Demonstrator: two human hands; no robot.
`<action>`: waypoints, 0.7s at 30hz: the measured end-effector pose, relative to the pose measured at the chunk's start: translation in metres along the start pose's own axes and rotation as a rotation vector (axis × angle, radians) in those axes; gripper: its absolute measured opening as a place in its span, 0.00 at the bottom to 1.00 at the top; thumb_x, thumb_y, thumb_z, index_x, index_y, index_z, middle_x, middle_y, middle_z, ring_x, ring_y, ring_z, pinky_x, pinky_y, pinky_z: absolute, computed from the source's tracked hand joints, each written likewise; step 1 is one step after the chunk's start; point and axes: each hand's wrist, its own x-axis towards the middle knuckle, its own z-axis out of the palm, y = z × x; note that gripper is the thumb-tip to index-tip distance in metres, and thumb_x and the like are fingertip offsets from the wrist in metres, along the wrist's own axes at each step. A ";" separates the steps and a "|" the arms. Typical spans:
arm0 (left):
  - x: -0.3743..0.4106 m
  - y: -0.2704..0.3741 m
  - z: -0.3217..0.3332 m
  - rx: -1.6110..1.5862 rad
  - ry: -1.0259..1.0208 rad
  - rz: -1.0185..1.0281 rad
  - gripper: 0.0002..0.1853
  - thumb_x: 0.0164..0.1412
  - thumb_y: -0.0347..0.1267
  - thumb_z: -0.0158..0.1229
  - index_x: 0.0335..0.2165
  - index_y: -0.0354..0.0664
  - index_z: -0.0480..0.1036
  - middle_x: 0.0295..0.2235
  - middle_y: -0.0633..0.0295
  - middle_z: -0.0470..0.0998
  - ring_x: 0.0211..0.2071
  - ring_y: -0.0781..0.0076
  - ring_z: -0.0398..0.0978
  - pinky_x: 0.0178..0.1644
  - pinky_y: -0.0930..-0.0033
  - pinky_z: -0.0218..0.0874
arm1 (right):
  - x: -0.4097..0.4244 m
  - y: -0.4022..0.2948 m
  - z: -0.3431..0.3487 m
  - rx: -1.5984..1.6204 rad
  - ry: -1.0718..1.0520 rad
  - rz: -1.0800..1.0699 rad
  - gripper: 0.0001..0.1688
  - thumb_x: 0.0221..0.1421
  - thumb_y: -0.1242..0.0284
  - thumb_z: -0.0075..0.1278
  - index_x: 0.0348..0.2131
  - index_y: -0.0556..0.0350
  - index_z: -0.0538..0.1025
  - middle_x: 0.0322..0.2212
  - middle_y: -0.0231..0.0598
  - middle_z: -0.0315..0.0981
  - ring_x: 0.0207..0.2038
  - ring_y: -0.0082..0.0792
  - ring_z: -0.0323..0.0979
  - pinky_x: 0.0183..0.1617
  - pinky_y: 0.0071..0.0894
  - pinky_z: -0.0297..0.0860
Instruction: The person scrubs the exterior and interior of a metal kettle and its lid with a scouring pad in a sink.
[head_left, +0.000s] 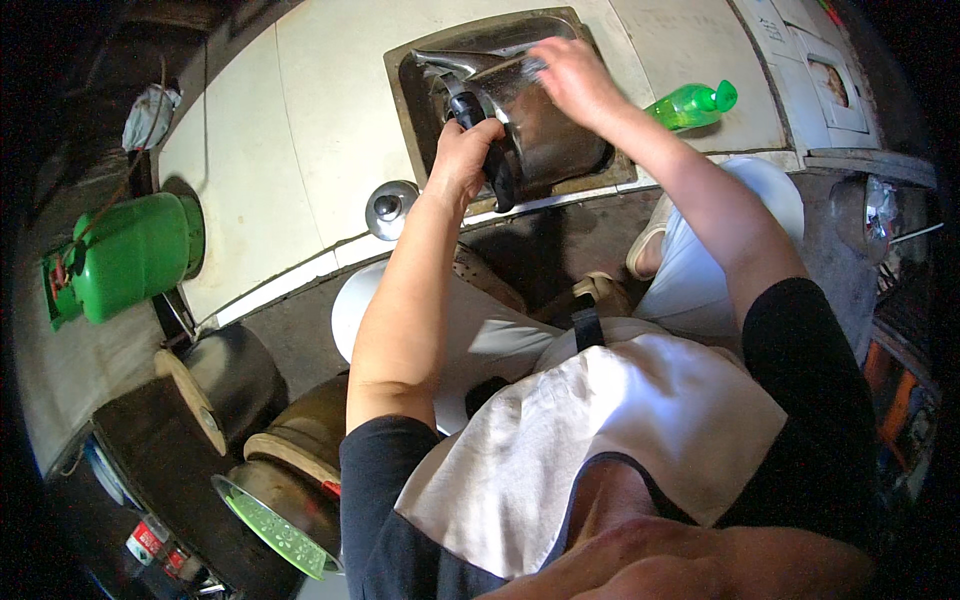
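Note:
My left hand (466, 154) grips the black handle (466, 109) of a shiny metal vessel (551, 139), which looks like a kettle. The vessel lies tilted inside a stained metal sink (409, 124). My right hand (576, 81) is over the vessel's far right side, blurred, with a small grey scrubber (534, 67) in its fingers. What the scrubber is made of is too blurred to tell. A round metal lid (405, 196) with a black knob rests on the counter's front edge, left of the sink and beside my left forearm.
A green dish-soap bottle (684, 107) lies on the tiled counter (337, 112) right of the sink. Far left is a green gas cylinder (135, 251) with a hose. Lower left are metal pots (232, 382) and a green perforated strainer (277, 529). My knees reach the counter's front edge.

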 end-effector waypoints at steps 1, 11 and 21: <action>0.004 -0.007 -0.004 -0.042 -0.010 0.022 0.19 0.44 0.25 0.57 0.36 0.27 0.63 0.27 0.56 0.71 0.27 0.67 0.71 0.28 0.66 0.64 | -0.003 -0.022 -0.004 0.079 -0.037 -0.027 0.19 0.50 0.76 0.50 0.44 0.57 0.72 0.46 0.42 0.68 0.49 0.45 0.64 0.54 0.39 0.63; 0.011 -0.014 -0.009 -0.101 -0.053 0.067 0.11 0.46 0.25 0.56 0.31 0.30 0.68 0.25 0.60 0.73 0.25 0.69 0.72 0.29 0.68 0.64 | 0.006 0.019 0.003 0.039 -0.110 0.126 0.18 0.54 0.71 0.48 0.46 0.52 0.71 0.45 0.41 0.68 0.48 0.44 0.65 0.53 0.38 0.63; 0.015 -0.010 -0.008 -0.111 -0.041 0.028 0.10 0.45 0.27 0.57 0.28 0.33 0.68 0.23 0.61 0.72 0.22 0.69 0.71 0.26 0.67 0.65 | -0.004 -0.008 -0.007 0.137 -0.107 0.212 0.20 0.53 0.71 0.50 0.46 0.56 0.70 0.45 0.47 0.68 0.48 0.46 0.66 0.54 0.39 0.62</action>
